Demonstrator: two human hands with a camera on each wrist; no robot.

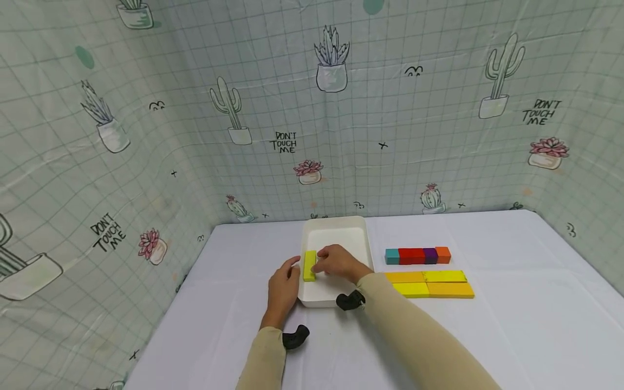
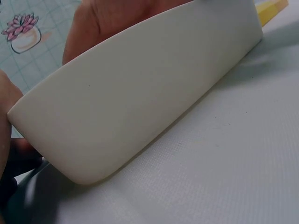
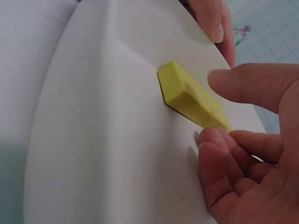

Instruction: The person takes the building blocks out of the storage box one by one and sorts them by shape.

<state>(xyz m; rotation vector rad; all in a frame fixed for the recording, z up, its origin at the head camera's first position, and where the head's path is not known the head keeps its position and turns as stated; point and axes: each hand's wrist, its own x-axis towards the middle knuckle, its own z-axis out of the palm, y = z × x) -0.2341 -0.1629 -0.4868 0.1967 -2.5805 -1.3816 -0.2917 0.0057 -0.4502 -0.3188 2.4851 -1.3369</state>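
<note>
A white rectangular tray (image 1: 359, 233) lies on the table, its outer wall (image 2: 140, 98) filling much of the left wrist view. Inside, along the tray's left side, is a yellow block (image 1: 309, 265). My right hand (image 1: 338, 262) reaches over the tray to this block. In the right wrist view, the thumb (image 3: 243, 86) is spread apart above the yellow block (image 3: 194, 95), while loosely bent fingertips (image 3: 212, 137) sit right by its end. At the tray's left rim rests my left hand (image 1: 284, 287), fingers (image 3: 208, 18) lying along the edge.
Right of the tray, a row holds a teal cube (image 1: 392, 257), a red piece (image 1: 411, 256), a purple piece (image 1: 430, 255) and an orange cube (image 1: 443, 255). Nearer lie several flat yellow and orange bars (image 1: 450, 291). A patterned cloth (image 1: 336, 130) hangs behind the table.
</note>
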